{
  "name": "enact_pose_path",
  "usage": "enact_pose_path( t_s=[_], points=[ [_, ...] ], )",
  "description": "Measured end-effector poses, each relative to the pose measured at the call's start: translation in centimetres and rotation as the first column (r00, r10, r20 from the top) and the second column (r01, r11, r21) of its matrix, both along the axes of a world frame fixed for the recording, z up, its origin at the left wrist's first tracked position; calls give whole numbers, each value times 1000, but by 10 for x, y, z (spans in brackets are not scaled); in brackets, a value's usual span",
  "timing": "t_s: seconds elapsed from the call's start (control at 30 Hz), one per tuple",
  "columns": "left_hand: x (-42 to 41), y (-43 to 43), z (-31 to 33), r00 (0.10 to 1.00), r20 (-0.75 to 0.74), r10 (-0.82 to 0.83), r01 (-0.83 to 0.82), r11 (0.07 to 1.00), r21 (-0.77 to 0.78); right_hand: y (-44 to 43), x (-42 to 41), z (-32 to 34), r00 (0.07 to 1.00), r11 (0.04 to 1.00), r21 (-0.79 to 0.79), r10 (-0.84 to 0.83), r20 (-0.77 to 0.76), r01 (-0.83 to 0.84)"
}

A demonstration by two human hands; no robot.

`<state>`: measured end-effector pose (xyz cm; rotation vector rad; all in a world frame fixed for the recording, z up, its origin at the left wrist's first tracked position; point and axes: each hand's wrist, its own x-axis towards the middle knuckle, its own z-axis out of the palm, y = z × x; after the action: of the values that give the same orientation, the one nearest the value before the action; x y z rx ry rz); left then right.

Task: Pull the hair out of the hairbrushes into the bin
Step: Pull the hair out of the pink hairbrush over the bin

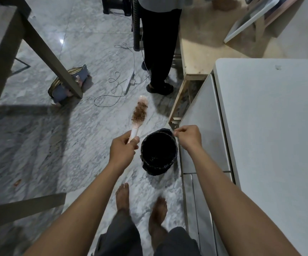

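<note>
Marble floor [86,43] is showing beneath; left hand [122,150] is gripping the brush [139,115], right hand [187,137] pinching shut over the bin [158,150]. Better holding the brush above it, too.

Dim indoor light. Glare spot on marble floor [61,42] upper left. Table legs [44,52] cast broad soft shadows. Wide-angle bending at edges; slight softness overall, corners darker.
</note>
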<state>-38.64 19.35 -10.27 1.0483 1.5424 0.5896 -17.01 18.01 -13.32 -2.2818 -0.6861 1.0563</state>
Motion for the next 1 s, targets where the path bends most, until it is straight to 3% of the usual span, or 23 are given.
enact_pose_path(
  t_s=[0.3,0.57,0.73,1.0],
  points=[
    [10,-23,-13,993,-35,-117,114,990,-82,4,1,-3,998,997,-59,54,40,-52],
    [19,-28,-13,987,-50,-151,147,987,-69,16,-26,23,975,947,245,221,-34,-207],
    [21,-30,-11,980,-88,-177,176,984,-23,22,-33,22,991,967,224,105,83,-121],
    [19,-34,-11,975,-124,-183,184,983,-5,23,-28,34,981,953,244,155,115,-179]
  ],
)
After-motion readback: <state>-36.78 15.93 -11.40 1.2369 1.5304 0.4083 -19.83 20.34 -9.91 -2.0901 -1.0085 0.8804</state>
